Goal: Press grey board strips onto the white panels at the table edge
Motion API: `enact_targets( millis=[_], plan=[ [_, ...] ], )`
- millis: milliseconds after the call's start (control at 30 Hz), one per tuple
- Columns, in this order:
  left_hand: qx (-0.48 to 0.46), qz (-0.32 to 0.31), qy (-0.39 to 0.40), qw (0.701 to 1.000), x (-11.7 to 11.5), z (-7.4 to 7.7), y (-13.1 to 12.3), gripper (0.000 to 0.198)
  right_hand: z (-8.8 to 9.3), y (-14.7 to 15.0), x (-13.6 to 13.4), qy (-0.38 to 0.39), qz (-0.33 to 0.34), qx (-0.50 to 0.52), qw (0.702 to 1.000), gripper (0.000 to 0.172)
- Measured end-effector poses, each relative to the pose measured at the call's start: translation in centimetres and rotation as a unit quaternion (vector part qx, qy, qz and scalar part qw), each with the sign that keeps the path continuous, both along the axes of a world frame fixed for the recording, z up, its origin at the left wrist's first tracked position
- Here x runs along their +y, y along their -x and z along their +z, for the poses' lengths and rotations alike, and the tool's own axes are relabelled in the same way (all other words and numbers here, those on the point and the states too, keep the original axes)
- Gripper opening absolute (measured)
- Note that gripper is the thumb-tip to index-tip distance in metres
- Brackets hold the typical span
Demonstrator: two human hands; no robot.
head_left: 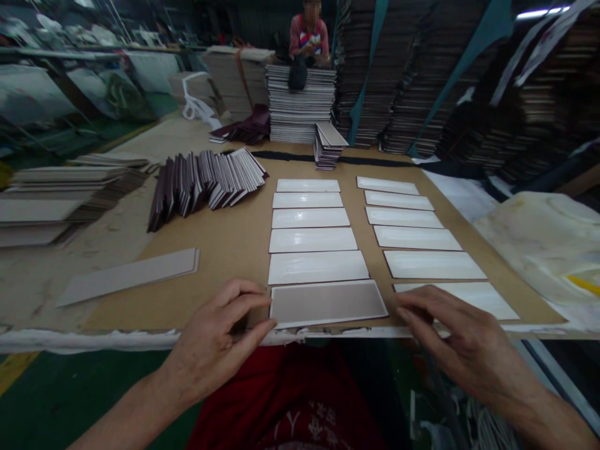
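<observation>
A flat grey board (328, 302) lies on a slightly larger panel with a white border showing, at the near end of the left row. At its left end, the thumb and index finger of my left hand (222, 328) grip the edge. My right hand (454, 334) hovers just beyond the board's right end, fingers curved and slightly apart, with nothing visible in them. Partly behind that hand is the nearest glossy white panel (487, 300) of the right row. Further white panels (316, 267) with dark edges lie in two rows leading away from me.
Two grey strips (135, 275) lie at left. Behind them leans a fanned row of dark-edged panels (201, 181); grey board stacks (51, 200) stand further left. A small pile (328, 144) sits before tall stacks. A person (309, 34) is behind. A whitish bag (548, 237) lies right.
</observation>
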State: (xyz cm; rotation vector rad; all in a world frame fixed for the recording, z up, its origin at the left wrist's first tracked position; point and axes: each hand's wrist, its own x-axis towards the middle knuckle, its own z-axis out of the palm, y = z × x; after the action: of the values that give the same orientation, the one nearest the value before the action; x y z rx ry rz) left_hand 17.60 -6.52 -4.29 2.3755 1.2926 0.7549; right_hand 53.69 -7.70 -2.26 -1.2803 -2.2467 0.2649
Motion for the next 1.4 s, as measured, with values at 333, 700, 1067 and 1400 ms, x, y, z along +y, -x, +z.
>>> enact_targets(
  millis=[333,700,1067,1400],
  plan=[
    [0.07,-0.026,-0.02,0.997,0.2,0.4,-2.0,0.028,-4.8,4.4,-4.2,-0.118,-0.111,0.026,0.987,0.028],
    [0.144,-0.049,-0.136,0.979,-3.0,0.2,-2.4,0.022,-9.1,8.5,-7.5,0.42,-0.136,0.378,0.813,0.051],
    [0.155,-0.118,-0.114,0.974,-4.5,-0.7,-5.9,0.015,-8.9,13.5,-5.7,0.452,-0.134,0.632,0.615,0.046],
    [0.158,-0.022,-0.113,0.981,-3.3,-0.5,-6.6,0.016,-8.1,13.1,-5.2,0.398,-0.176,0.615,0.658,0.047]
  ],
)
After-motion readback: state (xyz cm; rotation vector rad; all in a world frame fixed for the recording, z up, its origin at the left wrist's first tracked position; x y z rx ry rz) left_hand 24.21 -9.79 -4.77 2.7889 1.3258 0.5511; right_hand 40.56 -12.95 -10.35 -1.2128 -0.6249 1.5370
